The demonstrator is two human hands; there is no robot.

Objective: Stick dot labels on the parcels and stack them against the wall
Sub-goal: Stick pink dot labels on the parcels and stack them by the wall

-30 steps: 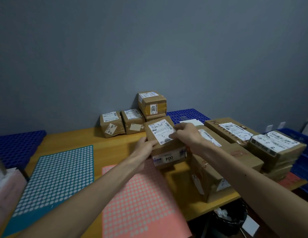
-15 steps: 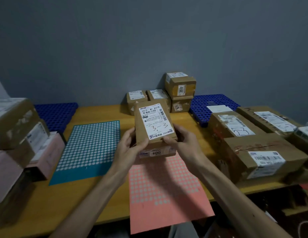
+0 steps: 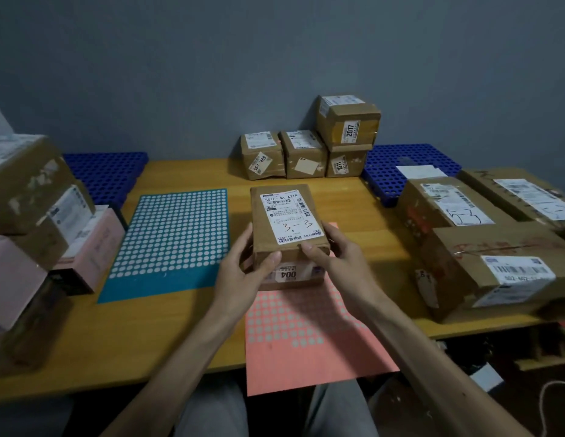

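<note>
The fingers (image 3: 245,244) of both hands are curled round the near end of a small brown parcel (image 3: 287,222), the left hand (image 3: 243,275) at its left edge, the right hand (image 3: 339,260) at its right, thumbs on top. The parcel is low over the pink dot sheet (image 3: 306,329) at the desk (image 3: 117,335) front; whether it rests there I cannot tell. It looks light and stiff, taped cardboard, best gripped by its long sides. A teal dot sheet (image 3: 173,234) lies alongside; stacked parcels (image 3: 306,152) stand against the wall (image 3: 274,58).
</note>
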